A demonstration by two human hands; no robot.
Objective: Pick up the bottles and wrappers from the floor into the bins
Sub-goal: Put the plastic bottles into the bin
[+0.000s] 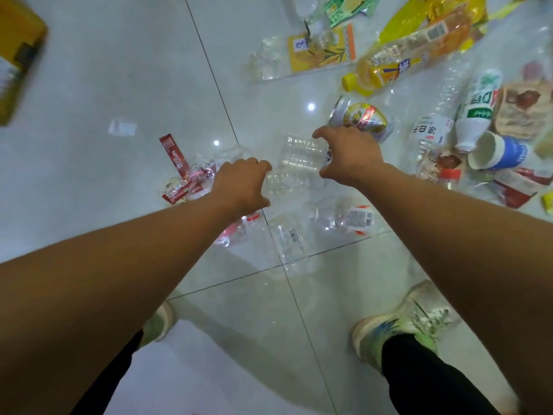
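Bottle (300, 152), clear, empty, gripped by right hand (344, 157); left hand (239, 182) curled, grip unclear.

Grips a clear ribbed bottle (300, 152) in the right hand (347, 154), digits curled round its end. Holds the left hand (242, 181) clawed just left of that bottle, over a second crumpled clear bottle (284, 182); contact unclear. Just right of the ribbed bottle, a dented can (362, 116); farther right, a paper cup (496, 152); left, a red sachet (173, 154); beyond, a yellow drink bottle (404, 61). Stands on pale floor (119, 70) tiles.
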